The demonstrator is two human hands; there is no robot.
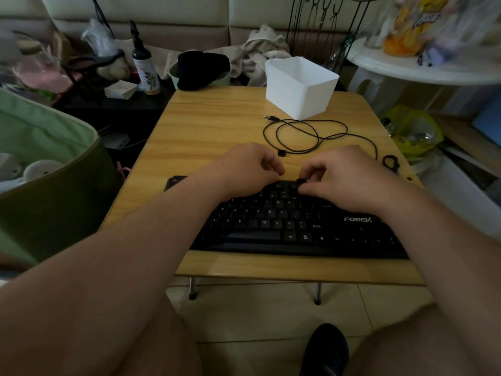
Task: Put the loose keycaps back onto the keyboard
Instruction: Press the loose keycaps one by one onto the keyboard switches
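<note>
A black keyboard [287,226] lies across the near half of a small wooden table [211,126]. Both my hands hover over its top rows. My right hand [344,177] pinches a small black keycap [301,181] between thumb and fingers, just above the keyboard's upper edge. My left hand [244,169] has its fingers curled, with the fingertips close to the same spot; whether it holds anything is hidden. One loose black keycap [282,153] sits on the table beyond the hands.
A white plastic tub [301,85] stands at the table's far right. The keyboard's black cable [309,137] coils in front of it. A black ring-shaped tool [391,162] lies near the right edge. A green bag [48,169] is left of the table.
</note>
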